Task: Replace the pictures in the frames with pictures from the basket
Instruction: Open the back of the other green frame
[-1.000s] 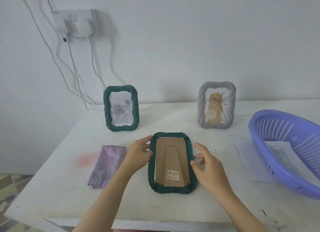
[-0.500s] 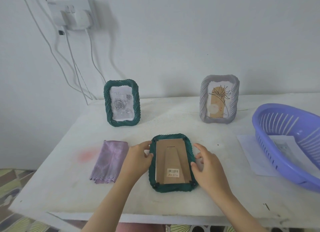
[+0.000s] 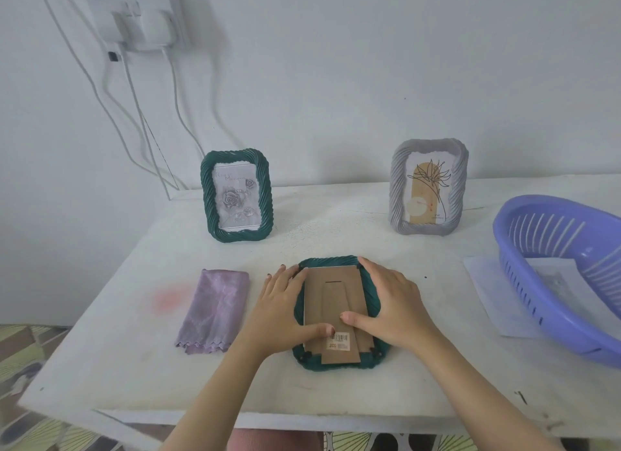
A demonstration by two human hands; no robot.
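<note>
on face-down green frame [image 3: 337, 366], left hand [image 3: 280, 311], right hand [image 3: 391, 307] pressing

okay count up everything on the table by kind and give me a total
Picture frames: 3 (green standing, grey standing, green face-down)
Cloths: 1 (purple)
Baskets: 1 (purple)
Loose paper sheets beside the basket: 1
Total: 6

A barcode sticker [image 3: 338, 341] on the face-down frame's cardboard back [image 3: 332, 302] reads "200"; the far-left picture [image 3: 236, 198] bears illegible script.
</note>
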